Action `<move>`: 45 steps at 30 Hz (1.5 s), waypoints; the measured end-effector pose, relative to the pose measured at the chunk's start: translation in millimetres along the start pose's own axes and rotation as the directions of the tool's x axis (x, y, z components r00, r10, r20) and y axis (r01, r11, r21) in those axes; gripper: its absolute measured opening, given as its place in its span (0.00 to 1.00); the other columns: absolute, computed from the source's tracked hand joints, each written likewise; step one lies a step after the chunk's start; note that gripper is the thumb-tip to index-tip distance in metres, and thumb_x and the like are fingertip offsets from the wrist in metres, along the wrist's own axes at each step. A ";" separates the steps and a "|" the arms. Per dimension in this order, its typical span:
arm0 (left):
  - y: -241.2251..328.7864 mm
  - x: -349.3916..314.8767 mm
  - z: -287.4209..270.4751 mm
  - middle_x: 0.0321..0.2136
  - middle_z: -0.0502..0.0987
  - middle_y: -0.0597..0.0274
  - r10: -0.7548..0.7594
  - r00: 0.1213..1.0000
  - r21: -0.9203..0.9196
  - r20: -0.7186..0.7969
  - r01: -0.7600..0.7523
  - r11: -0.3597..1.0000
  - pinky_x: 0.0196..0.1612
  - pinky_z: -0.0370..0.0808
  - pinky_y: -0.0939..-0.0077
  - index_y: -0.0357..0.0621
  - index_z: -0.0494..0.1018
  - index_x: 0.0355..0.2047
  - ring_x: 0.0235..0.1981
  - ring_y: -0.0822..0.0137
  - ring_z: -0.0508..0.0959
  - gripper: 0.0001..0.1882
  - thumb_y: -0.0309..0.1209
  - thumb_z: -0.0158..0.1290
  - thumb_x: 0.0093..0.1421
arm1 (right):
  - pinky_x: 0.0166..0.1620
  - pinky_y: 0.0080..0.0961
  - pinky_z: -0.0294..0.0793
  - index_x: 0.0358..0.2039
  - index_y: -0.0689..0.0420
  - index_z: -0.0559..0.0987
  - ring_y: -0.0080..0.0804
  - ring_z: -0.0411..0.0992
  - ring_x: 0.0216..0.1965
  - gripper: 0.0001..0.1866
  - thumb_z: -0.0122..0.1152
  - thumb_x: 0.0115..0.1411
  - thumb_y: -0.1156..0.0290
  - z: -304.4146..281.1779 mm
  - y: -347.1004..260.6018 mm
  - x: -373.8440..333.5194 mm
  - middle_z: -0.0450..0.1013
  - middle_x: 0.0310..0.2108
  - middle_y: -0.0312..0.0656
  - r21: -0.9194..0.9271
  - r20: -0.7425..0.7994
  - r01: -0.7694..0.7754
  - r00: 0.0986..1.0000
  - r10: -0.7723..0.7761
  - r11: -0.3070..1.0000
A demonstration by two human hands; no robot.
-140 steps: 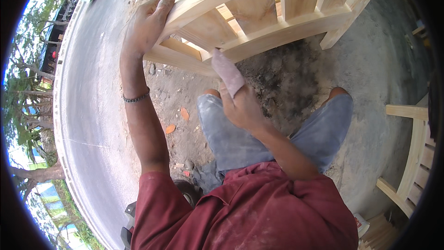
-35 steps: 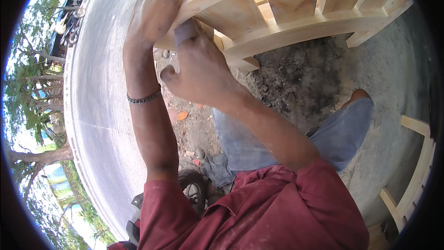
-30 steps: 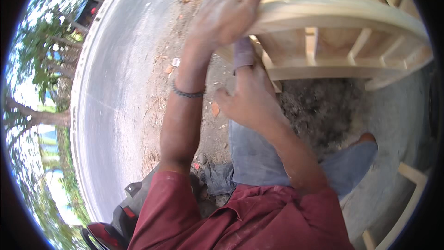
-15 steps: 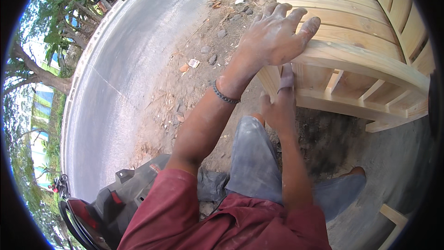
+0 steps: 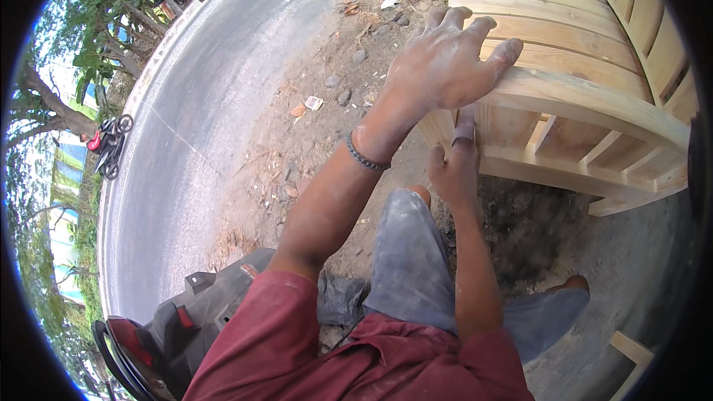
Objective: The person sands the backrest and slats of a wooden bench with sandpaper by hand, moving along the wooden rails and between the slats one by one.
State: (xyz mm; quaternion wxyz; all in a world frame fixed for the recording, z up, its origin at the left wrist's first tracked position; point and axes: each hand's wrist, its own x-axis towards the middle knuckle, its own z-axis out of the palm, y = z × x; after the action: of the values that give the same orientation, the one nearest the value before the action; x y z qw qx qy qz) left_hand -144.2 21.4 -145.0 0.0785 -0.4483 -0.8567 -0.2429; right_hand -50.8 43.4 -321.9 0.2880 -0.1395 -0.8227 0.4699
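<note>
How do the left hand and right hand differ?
The left hand sits at the curved bench rail; the right hand is lower. The left hand's fingers are spread; the right hand holds a greyish sheet. The left hand has a wrist bracelet; the right hand shows none. Both are ungloved.

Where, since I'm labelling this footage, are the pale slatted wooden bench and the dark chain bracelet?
Pale slatted wooden bench (image 5: 570, 91), head view: curved top rail.
Dark chain bracelet (image 5: 359, 155), head view: middle of its visible band.
</note>
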 end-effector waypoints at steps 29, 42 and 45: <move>-12.8 11.4 5.0 0.60 0.70 0.39 0.127 0.991 0.030 -0.041 -0.126 0.992 0.65 0.65 0.50 0.43 0.73 0.59 0.63 0.43 0.68 0.35 0.60 0.42 0.68 | 0.70 0.55 0.55 0.73 0.63 0.38 0.78 0.50 0.67 0.53 0.56 0.51 0.79 -9.4 -18.3 -21.9 0.50 0.65 0.79 -0.060 -0.046 0.085 0.995 -0.088 0.995; -11.1 9.8 6.4 0.58 0.72 0.41 0.117 0.992 -0.003 -0.039 -0.117 0.993 0.63 0.66 0.54 0.44 0.74 0.58 0.62 0.43 0.70 0.31 0.56 0.45 0.68 | 0.66 0.54 0.61 0.70 0.71 0.44 0.75 0.58 0.63 0.46 0.55 0.54 0.83 -7.8 -5.3 -15.7 0.57 0.61 0.76 -0.146 -0.100 0.109 0.987 -0.124 0.983; -5.6 11.2 3.2 0.58 0.73 0.41 0.087 0.996 -0.014 -0.018 -0.087 0.996 0.63 0.66 0.54 0.44 0.74 0.58 0.61 0.43 0.70 0.31 0.56 0.45 0.68 | 0.66 0.53 0.61 0.69 0.72 0.45 0.72 0.59 0.62 0.44 0.55 0.55 0.83 -4.7 -13.1 -22.9 0.58 0.60 0.75 -0.198 -0.166 0.097 0.978 -0.130 0.975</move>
State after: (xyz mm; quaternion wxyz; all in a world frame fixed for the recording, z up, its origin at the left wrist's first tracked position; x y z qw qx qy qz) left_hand -155.1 28.4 -145.8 0.0928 -0.4835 -0.8338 -0.2495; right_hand -29.2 28.4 -316.8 0.3722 -0.1602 -0.8412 0.3580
